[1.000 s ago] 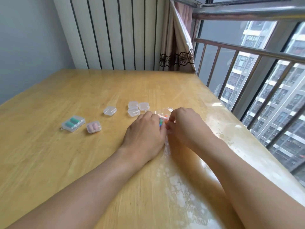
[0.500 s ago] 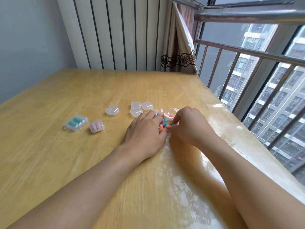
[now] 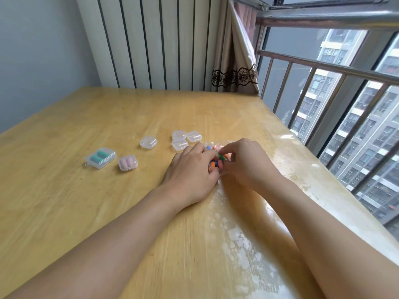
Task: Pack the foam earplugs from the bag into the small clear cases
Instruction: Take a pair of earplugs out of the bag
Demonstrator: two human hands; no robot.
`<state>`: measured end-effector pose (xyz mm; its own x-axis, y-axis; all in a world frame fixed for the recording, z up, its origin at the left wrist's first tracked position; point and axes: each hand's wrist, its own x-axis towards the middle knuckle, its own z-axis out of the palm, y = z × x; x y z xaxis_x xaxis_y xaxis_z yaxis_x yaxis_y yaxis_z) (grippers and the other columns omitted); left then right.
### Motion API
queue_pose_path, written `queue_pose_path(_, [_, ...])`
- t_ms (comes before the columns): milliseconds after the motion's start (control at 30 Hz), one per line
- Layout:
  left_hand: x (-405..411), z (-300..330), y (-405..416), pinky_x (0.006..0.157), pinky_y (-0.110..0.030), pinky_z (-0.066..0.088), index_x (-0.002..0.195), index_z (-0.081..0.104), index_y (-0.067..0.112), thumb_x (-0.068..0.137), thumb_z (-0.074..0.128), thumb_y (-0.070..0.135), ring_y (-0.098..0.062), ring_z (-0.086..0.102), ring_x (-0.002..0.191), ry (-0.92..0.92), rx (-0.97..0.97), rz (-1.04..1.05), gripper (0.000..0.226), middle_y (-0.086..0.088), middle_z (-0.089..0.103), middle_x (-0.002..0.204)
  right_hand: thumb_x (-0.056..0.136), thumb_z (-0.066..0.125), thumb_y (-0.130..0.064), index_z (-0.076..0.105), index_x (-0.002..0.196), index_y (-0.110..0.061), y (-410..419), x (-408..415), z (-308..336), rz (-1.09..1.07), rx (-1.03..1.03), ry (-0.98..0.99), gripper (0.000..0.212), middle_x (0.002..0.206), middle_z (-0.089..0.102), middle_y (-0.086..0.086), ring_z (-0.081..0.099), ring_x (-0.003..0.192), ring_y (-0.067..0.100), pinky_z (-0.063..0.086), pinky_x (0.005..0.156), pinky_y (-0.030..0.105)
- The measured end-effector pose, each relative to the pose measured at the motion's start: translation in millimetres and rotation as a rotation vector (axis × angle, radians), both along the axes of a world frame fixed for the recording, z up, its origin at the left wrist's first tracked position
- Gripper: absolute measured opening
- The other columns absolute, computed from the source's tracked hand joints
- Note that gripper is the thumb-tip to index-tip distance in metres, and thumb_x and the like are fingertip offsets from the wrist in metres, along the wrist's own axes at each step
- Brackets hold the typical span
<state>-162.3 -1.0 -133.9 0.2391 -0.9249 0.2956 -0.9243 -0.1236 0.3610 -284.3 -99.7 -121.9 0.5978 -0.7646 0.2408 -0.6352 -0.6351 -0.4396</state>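
The bag (image 3: 218, 153) of earplugs (image 3: 220, 157) (mixed colours) is held on the table (image 3: 90, 203) by the left hand (image 3: 190, 172), fingers curled over it; a green earplug is pinched by the right hand (image 3: 244, 162). Empty cases (image 3: 180, 139) lie just beyond.

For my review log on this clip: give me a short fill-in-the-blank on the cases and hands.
The rectangular case holds two ____ earplugs.
The filled small case beside it holds ____ earplugs.
____ small cases lie empty, one apart from the rest.
Both hands, left hand and right hand, work at the ____.

Missing: green; pink; four; bag
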Motion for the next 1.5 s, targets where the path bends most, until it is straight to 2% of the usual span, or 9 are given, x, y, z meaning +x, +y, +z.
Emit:
queue_pose_path(133, [-3,1,0,0.09,-0.03,0.039,0.118,0.061,0.025,0.098,0.047,0.038,-0.019,0.049,0.109,-0.045,0.0,0.004,0.028,0.006,0.053,0.115,0.085,0.072,-0.023,0.077,0.113,-0.024,-2,1,-3,0.005,0.009,-0.03,0.029,0.062,0.048,-0.011,0.05,0.06,0.016,0.034,0.051,0.026])
queue_pose_path(333, [-9,4,1,0.082,-0.03,0.04,0.119,0.057,0.021,0.099,0.041,0.038,-0.019,0.049,0.113,-0.113,0.034,0.061,0.03,0.003,0.051,0.118,0.087,0.071,-0.024,0.077,0.112,-0.027,0,1,-2,-0.009,0.003,-0.024,0.026,0.071,0.055,-0.006,0.057,0.065,0.018,0.04,0.058,0.025])
queue_pose_path(467, [-11,3,1,0.09,-0.033,0.04,0.118,0.056,0.02,0.101,0.037,0.037,-0.022,0.046,0.113,-0.156,0.064,0.087,0.03,0.0,0.049,0.12,0.087,0.07,-0.023,0.079,0.104,-0.031,1,1,1,-0.004,0.04,-0.014,0.021,0.06,0.053,-0.014,0.059,0.06,0.018,0.046,0.055,0.027])
queue_pose_path(633, [-9,-1,-2,0.1,-0.035,0.037,0.122,0.054,0.021,0.1,0.035,0.036,-0.023,0.042,0.12,-0.094,0.108,0.095,0.032,0.0,0.044,0.126,0.084,0.066,-0.015,0.079,0.096,-0.031,0,2,2,-0.001,0.096,-0.032,0.024,0.052,0.058,-0.013,0.062,0.056,0.017,0.058,0.062,0.033])
queue_pose_path(800, [-4,1,-3,0.106,-0.033,0.031,0.137,0.052,0.028,0.1,0.043,0.035,-0.02,0.038,0.129,0.021,0.11,0.083,0.039,0.005,0.043,0.133,0.085,0.072,-0.026,0.077,0.104,-0.03,-1,5,-4,-0.013,0.024,-0.063,0.02,0.067,0.054,-0.008,0.058,0.061,0.021,0.038,0.053,0.026])
queue_pose_path(1000, [-2,1,-2,0.102,-0.031,0.032,0.131,0.057,0.034,0.099,0.047,0.033,-0.017,0.042,0.125,0.079,0.053,0.065,0.033,0.008,0.047,0.125,0.086,0.075,-0.028,0.077,0.11,-0.032,-2,2,-2,0.052,0.045,-0.115,0.024,0.053,0.039,-0.015,0.038,0.05,0.006,0.026,0.048,0.02])
queue_pose_path(1133, [-1,1,-1,0.1,-0.032,0.04,0.131,0.061,0.031,0.097,0.056,0.033,-0.015,0.048,0.119,0.156,-0.006,0.073,0.035,0.008,0.053,0.119,0.085,0.075,-0.035,0.078,0.1,-0.028,-1,-1,0,0.033,0.002,-0.057,0.017,0.062,0.047,-0.013,0.047,0.055,0.012,0.031,0.051,0.026])
queue_pose_path(1267, [0,-2,1,0.097,-0.036,0.043,0.12,0.066,0.03,0.097,0.054,0.042,-0.017,0.05,0.112,0.124,-0.037,0.034,0.028,0.006,0.054,0.109,0.088,0.068,-0.035,0.073,0.1,-0.026,4,-6,8,0.037,-0.134,0.059,0.016,0.078,0.058,-0.006,0.06,0.07,0.022,0.036,0.053,0.029])
queue_pose_path(1500, [-3,0,3,0.098,-0.038,0.041,0.104,0.068,0.029,0.097,0.046,0.052,-0.017,0.048,0.109,0.16,-0.052,0.04,0.032,0.007,0.052,0.101,0.092,0.063,-0.033,0.067,0.1,-0.023,11,-8,17,0.022,-0.273,0.106,0.013,0.091,0.062,-0.003,0.063,0.08,0.027,0.044,0.057,0.032])
